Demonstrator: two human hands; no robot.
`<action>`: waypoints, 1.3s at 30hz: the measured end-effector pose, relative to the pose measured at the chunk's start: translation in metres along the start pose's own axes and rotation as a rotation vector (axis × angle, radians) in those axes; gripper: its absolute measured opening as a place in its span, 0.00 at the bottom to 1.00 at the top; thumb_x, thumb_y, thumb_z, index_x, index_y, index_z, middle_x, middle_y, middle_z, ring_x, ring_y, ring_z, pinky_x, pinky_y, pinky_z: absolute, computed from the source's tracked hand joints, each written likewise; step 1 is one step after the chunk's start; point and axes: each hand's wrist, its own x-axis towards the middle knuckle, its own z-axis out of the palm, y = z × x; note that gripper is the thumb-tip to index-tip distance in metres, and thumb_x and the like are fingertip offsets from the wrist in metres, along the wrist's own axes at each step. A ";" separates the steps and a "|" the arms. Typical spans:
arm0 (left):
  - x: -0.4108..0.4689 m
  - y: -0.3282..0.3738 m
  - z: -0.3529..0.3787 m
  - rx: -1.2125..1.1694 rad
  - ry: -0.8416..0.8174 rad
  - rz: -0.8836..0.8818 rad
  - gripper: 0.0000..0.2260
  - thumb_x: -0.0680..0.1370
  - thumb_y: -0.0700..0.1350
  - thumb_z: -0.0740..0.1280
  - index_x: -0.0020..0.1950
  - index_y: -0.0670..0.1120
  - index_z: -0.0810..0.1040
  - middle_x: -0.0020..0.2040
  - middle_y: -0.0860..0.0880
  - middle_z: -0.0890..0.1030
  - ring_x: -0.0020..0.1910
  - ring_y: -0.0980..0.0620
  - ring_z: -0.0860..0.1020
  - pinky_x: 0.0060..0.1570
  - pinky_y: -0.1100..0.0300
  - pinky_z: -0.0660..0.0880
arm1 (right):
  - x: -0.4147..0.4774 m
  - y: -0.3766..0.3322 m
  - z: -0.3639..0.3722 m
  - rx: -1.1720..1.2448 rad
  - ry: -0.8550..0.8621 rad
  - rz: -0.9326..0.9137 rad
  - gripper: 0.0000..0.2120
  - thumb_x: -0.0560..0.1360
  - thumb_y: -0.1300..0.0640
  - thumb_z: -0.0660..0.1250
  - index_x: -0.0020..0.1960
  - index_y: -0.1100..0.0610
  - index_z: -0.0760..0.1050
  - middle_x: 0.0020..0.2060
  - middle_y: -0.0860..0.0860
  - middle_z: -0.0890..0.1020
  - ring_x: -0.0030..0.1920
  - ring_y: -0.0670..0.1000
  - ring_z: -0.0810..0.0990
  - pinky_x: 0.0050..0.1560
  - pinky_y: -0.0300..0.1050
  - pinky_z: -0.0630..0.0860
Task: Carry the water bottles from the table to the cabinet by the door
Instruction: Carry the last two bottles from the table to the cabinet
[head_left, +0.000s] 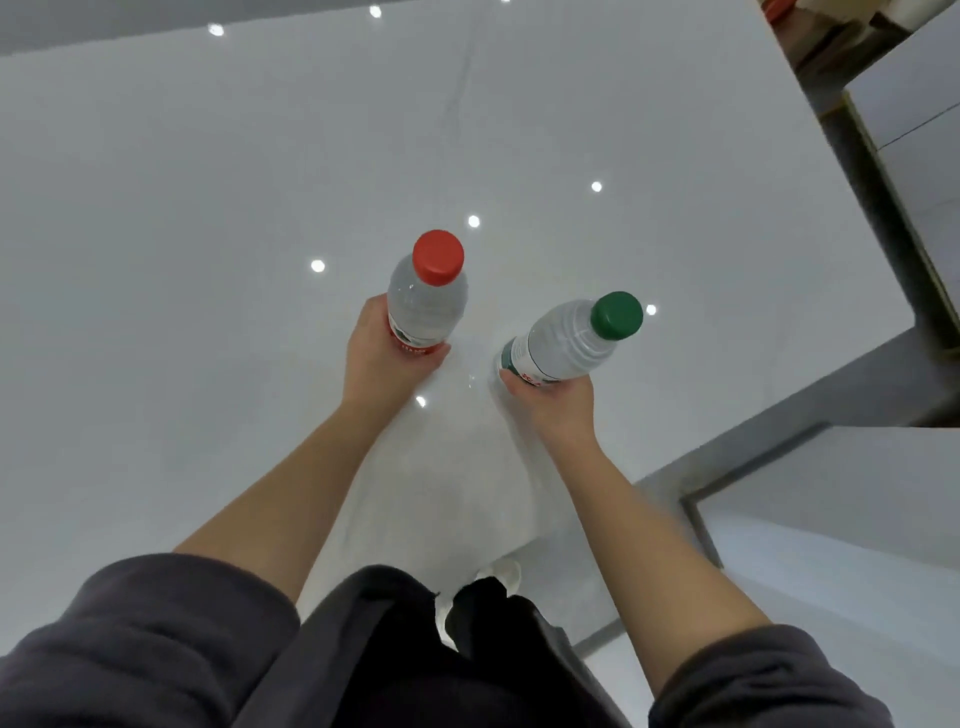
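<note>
Sleeves (145, 639) frame my view; my left hand (382, 358) grips the red-capped bottle (427, 296), my right hand (558, 402) the tilted green-capped bottle (566, 338), both above the floor (208, 208). I'd level it and walk steadily.

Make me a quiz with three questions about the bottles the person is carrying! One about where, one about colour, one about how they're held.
1. Which hand holds the red-capped bottle?
A. left hand
B. right hand
C. neither

2. What colour is the cap on the other bottle?
A. blue
B. green
C. yellow

3. Where are the bottles right now?
A. standing on a table
B. lying on the floor
C. gripped in the air above the floor

Answers:
1 A: the left hand wraps the red-capped bottle.
2 B: the bottle in the right hand has a green cap.
3 C: both are lifted over the shiny floor, one in each hand.
</note>
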 end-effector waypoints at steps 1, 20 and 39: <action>-0.016 -0.001 0.008 0.021 -0.034 0.001 0.26 0.63 0.53 0.78 0.58 0.51 0.74 0.54 0.52 0.80 0.52 0.54 0.80 0.51 0.54 0.78 | -0.010 0.010 -0.010 0.006 0.011 0.009 0.11 0.67 0.60 0.78 0.42 0.50 0.77 0.33 0.36 0.81 0.36 0.34 0.79 0.38 0.26 0.72; -0.306 0.051 0.200 0.131 -0.741 0.116 0.17 0.66 0.47 0.80 0.51 0.46 0.79 0.43 0.54 0.83 0.45 0.56 0.82 0.44 0.62 0.76 | -0.234 0.224 -0.233 0.186 0.491 0.292 0.27 0.64 0.51 0.79 0.60 0.51 0.75 0.51 0.46 0.83 0.51 0.44 0.83 0.52 0.43 0.79; -0.323 0.382 0.270 -0.130 -1.017 0.755 0.25 0.65 0.43 0.79 0.59 0.51 0.76 0.50 0.56 0.83 0.49 0.57 0.81 0.48 0.60 0.78 | -0.265 0.065 -0.442 0.399 1.179 -0.139 0.26 0.66 0.61 0.78 0.57 0.47 0.69 0.48 0.41 0.80 0.48 0.40 0.80 0.46 0.38 0.77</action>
